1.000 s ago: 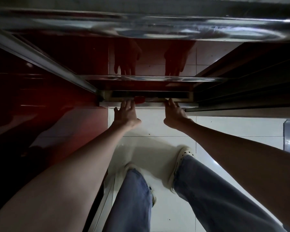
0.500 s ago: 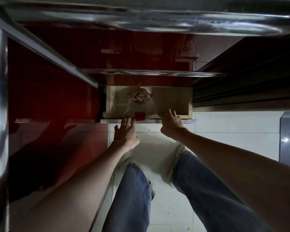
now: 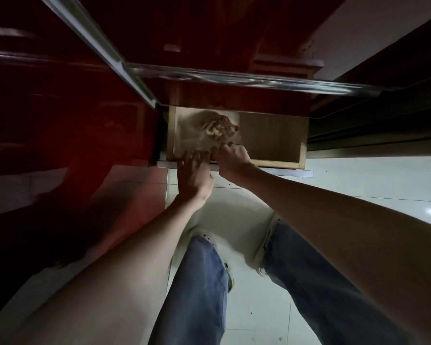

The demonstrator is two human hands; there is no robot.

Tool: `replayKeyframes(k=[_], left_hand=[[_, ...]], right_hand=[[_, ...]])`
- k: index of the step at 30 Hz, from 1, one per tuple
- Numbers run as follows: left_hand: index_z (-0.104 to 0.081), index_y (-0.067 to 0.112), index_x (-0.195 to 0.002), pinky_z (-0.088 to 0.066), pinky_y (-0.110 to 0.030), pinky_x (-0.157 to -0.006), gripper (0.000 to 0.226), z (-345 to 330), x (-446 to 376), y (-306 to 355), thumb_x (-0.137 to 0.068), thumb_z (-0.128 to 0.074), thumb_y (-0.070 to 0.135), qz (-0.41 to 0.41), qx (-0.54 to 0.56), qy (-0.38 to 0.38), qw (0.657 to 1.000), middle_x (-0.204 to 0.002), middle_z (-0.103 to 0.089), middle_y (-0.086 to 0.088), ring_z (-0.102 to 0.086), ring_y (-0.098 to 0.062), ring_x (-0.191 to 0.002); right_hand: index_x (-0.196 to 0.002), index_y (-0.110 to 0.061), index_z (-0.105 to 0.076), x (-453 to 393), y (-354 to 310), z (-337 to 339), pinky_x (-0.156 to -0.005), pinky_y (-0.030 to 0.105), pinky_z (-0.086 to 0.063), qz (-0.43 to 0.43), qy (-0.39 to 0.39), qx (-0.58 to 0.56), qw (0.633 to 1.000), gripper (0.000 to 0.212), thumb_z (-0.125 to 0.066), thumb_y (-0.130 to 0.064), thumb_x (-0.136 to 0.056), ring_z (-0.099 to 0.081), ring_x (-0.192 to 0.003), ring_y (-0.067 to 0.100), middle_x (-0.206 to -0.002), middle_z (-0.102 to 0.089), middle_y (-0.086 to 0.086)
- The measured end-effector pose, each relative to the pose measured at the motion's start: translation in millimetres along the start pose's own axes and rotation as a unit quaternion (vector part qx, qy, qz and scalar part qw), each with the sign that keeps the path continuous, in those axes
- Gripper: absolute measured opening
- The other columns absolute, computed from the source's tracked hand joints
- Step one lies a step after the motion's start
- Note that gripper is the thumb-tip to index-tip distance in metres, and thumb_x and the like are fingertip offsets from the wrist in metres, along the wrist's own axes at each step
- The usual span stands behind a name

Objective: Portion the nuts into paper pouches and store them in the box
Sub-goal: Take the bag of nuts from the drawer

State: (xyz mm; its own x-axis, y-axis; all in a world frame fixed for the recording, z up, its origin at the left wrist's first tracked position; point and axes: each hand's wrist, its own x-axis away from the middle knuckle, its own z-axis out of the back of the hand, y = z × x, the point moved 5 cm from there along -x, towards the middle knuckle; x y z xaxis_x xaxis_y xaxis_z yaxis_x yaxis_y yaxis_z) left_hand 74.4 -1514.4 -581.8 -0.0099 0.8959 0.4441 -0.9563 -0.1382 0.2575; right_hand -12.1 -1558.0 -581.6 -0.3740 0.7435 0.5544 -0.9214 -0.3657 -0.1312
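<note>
Reaching into the open drawer (image 3: 274,138), the right hand (image 3: 233,159) pinches the soft, crinkly bag of nuts (image 3: 214,131) at its gathered neck; the left hand (image 3: 194,173), grip loose, should support its sagging underside.

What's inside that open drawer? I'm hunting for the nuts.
A clear bag of nuts lies in the drawer's left half; both hands cover its near end. The right half looks bare.

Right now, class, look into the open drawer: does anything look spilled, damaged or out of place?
Nothing stands out. The drawer is pulled open, and a clear bag of nuts lies at its left end. No loose nuts show on the drawer bottom or the floor tiles. Both hands, right hand and left hand, reach the bag; blur hides finer detail.
</note>
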Motion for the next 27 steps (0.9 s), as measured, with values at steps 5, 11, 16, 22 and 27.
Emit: replayKeyframes(k=[5,11,16,22,27], left_hand=[[-0.040,0.015,-0.140,-0.031,-0.046,-0.109,0.058,27,15,26,-0.084,-0.055,0.016,0.033,0.092,0.033,0.995,-0.150,-0.036,-0.007,-0.029,-0.026,-0.140],[-0.024,0.019,-0.151,-0.032,-0.042,-0.111,0.076,83,67,46,-0.082,-0.055,0.006,0.048,0.163,0.060,0.984,-0.161,-0.017,-0.003,-0.020,-0.024,-0.145],[-0.023,0.023,-0.150,-0.043,-0.035,-0.100,0.079,132,140,60,-0.083,-0.056,-0.002,0.089,0.311,0.085,0.942,-0.150,-0.038,-0.005,-0.039,-0.022,-0.133],[-0.063,0.007,-0.118,-0.041,-0.031,-0.100,0.039,159,252,75,-0.086,-0.046,-0.009,0.203,0.440,-0.008,0.875,-0.126,-0.062,-0.013,-0.057,-0.025,-0.115],[-0.061,-0.012,-0.110,-0.044,-0.031,-0.100,0.028,190,373,110,-0.088,-0.046,-0.020,0.275,0.546,0.084,0.787,-0.119,-0.060,-0.031,-0.062,-0.022,-0.105]], right_hand=[[-0.126,-0.014,-0.055,7,6,33,-0.086,0.038,-0.049,0.007,-0.011,0.003,1.000,0.038,-0.054,-0.015,-0.088,-0.058,-0.114,0.032,-0.125,-0.060,0.011],[-0.121,-0.017,-0.060,67,20,89,-0.084,0.036,-0.050,0.008,-0.002,-0.034,0.999,0.039,-0.055,-0.008,-0.083,-0.061,-0.108,0.030,-0.121,-0.063,0.008],[-0.114,-0.012,-0.061,141,18,146,-0.068,0.031,-0.050,0.064,0.019,-0.051,0.996,0.037,-0.057,-0.003,-0.078,-0.066,-0.088,0.028,-0.104,-0.066,0.010],[-0.097,-0.007,-0.066,244,38,209,-0.056,0.030,-0.050,0.135,0.005,-0.001,0.991,0.022,-0.053,-0.021,-0.087,-0.067,-0.062,0.028,-0.072,-0.069,0.010],[-0.096,-0.010,-0.065,328,54,236,-0.058,0.024,-0.037,0.206,-0.060,0.045,0.976,0.022,-0.048,-0.024,-0.091,-0.061,-0.065,0.019,-0.080,-0.068,0.005]])
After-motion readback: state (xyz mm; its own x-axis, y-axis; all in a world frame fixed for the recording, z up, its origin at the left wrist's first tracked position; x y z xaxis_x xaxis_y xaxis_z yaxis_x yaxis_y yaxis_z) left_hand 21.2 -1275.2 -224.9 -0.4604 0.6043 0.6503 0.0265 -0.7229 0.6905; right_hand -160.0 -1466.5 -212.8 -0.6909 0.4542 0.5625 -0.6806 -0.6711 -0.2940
